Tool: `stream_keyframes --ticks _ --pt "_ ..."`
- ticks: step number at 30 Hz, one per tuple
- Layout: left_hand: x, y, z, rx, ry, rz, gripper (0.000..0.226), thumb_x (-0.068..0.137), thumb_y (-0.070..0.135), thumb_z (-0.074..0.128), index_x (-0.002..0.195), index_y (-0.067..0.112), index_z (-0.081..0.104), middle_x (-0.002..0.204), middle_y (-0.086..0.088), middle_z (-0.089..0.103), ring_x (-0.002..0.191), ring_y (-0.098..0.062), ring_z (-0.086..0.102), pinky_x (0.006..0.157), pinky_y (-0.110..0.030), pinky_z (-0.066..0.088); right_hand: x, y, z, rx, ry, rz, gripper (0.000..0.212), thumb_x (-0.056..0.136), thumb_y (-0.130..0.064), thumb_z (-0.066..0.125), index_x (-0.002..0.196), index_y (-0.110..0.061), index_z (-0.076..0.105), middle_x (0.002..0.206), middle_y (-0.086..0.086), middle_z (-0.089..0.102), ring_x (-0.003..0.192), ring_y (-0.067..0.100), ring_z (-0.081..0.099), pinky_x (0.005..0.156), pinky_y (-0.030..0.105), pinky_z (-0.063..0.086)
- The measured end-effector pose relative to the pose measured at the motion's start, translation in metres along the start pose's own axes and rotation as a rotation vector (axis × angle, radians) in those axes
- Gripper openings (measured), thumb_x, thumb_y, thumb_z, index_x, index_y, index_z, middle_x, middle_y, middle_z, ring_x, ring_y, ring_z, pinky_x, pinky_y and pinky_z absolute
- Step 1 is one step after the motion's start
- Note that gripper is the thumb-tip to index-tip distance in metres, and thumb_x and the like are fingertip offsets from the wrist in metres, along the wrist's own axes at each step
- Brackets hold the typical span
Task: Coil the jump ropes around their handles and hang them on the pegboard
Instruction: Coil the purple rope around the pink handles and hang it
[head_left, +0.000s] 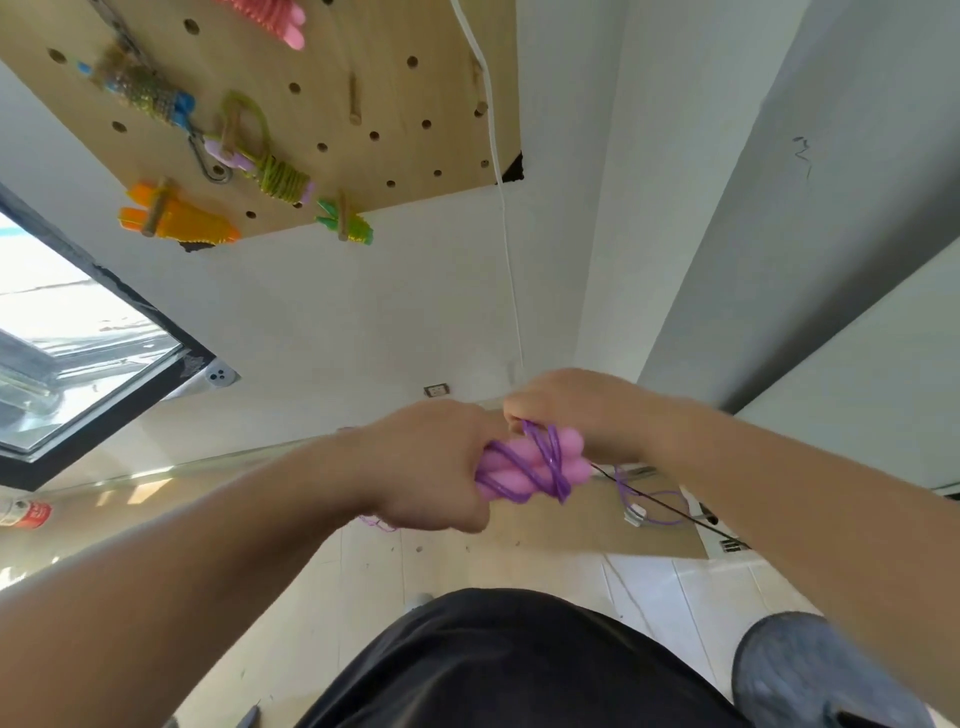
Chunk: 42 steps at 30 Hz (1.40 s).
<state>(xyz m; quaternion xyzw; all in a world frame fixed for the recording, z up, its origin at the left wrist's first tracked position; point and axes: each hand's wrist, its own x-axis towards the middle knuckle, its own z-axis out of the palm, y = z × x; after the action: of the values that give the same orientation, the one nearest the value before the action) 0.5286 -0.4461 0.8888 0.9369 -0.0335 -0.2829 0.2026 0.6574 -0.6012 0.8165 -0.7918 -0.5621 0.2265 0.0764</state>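
We hold the pink handles (524, 470) side by side in front of us, low and well below the pegboard (395, 93). Our left hand (428, 467) is closed round their near-left end. Our right hand (571, 410) sits at the far side of the bundle, fingers curled and pinching the purple rope (553, 460). A few turns cross the handles, some of them slanting.

We judge the coiling partly done, since a loose tail (670, 512) trails low to the right. To do it well, we should keep the two handles squeezed flat together. The right hand should pull each turn snug and lay it beside the last one, not across it. The end should leave a loop for a peg, as on the green-roped bundle (275, 174) hanging on the board.

The orange bundle (176, 221), the blue glittery one (140, 91) and the small green one (348, 223) take up the left part of the board. Two bare pegs (355, 106) (479, 101) stand further right, and either looks usable. A white cable (506, 234) runs down the wall past the right one and could snag the loop. The trailing tail may catch on the clutter beneath it as we draw it in. A window (78, 338) lies to the left.
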Motion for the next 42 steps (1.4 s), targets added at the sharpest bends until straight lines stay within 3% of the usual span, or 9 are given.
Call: stream_keyframes --ticks 7,13,17,22,25,28,34,37,42 --pt "0.033 -0.030 0.014 0.455 0.057 -0.339 0.003 0.082 0.019 0.054 0.084 0.020 0.054 0.078 0.004 0.053 0.073 -0.021 0.054 0.063 -0.029 0.043 0.033 -0.031 -0.043 -0.289 0.048 0.025 0.018 0.097 -0.012 0.044 0.080 -0.020 0.043 0.069 -0.003 0.041 0.060 0.019 0.041 0.052 0.033 0.028" --pt "0.045 -0.065 -0.009 0.089 0.383 -0.490 0.010 0.077 0.017 0.058 0.077 0.020 0.049 0.075 0.001 0.055 0.064 -0.020 0.053 0.052 -0.027 0.035 0.014 -0.045 -0.007 0.080 0.338 0.147 0.030 0.108 -0.043 0.028 0.094 -0.019 0.040 0.077 -0.001 0.051 0.072 0.027 0.052 0.064 0.039 0.037" --pt "0.037 -0.056 -0.011 -0.561 0.528 -0.417 0.020 0.072 -0.003 0.063 0.069 0.011 0.050 0.057 0.000 0.044 0.045 -0.019 0.037 0.042 -0.019 0.029 -0.004 -0.030 0.022 0.375 0.480 0.196 0.030 0.108 -0.035 0.032 0.097 -0.021 0.056 0.074 -0.009 0.057 0.070 0.019 0.053 0.068 0.039 0.043" --pt "0.010 -0.018 -0.010 -0.827 0.257 -0.128 0.017 0.053 0.000 0.059 0.052 0.014 0.051 0.051 0.007 0.043 0.053 -0.020 0.041 0.054 -0.028 0.034 -0.017 -0.002 0.046 0.476 0.448 0.100 0.031 0.107 -0.043 0.032 0.089 -0.026 0.052 0.075 -0.009 0.060 0.070 0.012 0.054 0.069 0.041 0.047" --pt "0.010 -0.009 -0.007 -0.621 0.057 -0.021 0.021 0.057 0.001 0.062 0.062 0.010 0.044 0.056 -0.002 0.040 0.052 -0.019 0.038 0.057 -0.030 0.032 -0.013 0.009 0.030 0.459 0.341 0.015 0.021 0.098 -0.044 0.037 0.092 -0.033 0.054 0.079 -0.026 0.061 0.073 0.003 0.052 0.070 0.026 0.044" --pt "0.015 -0.010 -0.002 -0.256 -0.093 -0.044 0.027 0.069 0.004 0.069 0.068 0.013 0.043 0.055 0.004 0.040 0.049 -0.014 0.037 0.052 -0.027 0.031 -0.001 0.019 -0.006 -0.005 0.107 -0.074 0.032 0.096 -0.051 0.035 0.093 -0.027 0.055 0.078 -0.007 0.051 0.075 0.015 0.050 0.068 0.032 0.034" --pt "0.042 -0.015 0.024 0.514 -0.065 -0.158 0.006 0.078 0.017 0.056 0.083 0.017 0.059 0.073 0.002 0.054 0.063 -0.019 0.050 0.055 -0.029 0.041 0.030 -0.008 -0.055 -0.314 -0.100 -0.016 0.034 0.102 -0.038 0.052 0.072 -0.022 0.045 0.071 -0.006 0.049 0.063 0.016 0.047 0.058 0.032 0.035" --pt "0.058 -0.035 0.026 0.408 0.028 -0.321 0.010 0.076 0.017 0.054 0.083 0.018 0.061 0.073 0.003 0.062 0.063 -0.017 0.058 0.055 -0.026 0.045 0.040 -0.029 -0.052 -0.302 0.002 0.026 0.031 0.095 -0.023 0.054 0.066 -0.019 0.044 0.069 0.001 0.050 0.061 0.022 0.047 0.051 0.030 0.031" --pt "0.058 -0.062 -0.002 -0.050 0.354 -0.432 0.013 0.072 0.013 0.059 0.067 0.017 0.048 0.058 0.001 0.050 0.048 -0.021 0.048 0.049 -0.024 0.035 0.023 -0.043 -0.027 0.048 0.276 0.161 0.040 0.105 -0.046 0.036 0.080 -0.018 0.047 0.072 -0.003 0.046 0.066 0.023 0.049 0.057 0.035 0.031"
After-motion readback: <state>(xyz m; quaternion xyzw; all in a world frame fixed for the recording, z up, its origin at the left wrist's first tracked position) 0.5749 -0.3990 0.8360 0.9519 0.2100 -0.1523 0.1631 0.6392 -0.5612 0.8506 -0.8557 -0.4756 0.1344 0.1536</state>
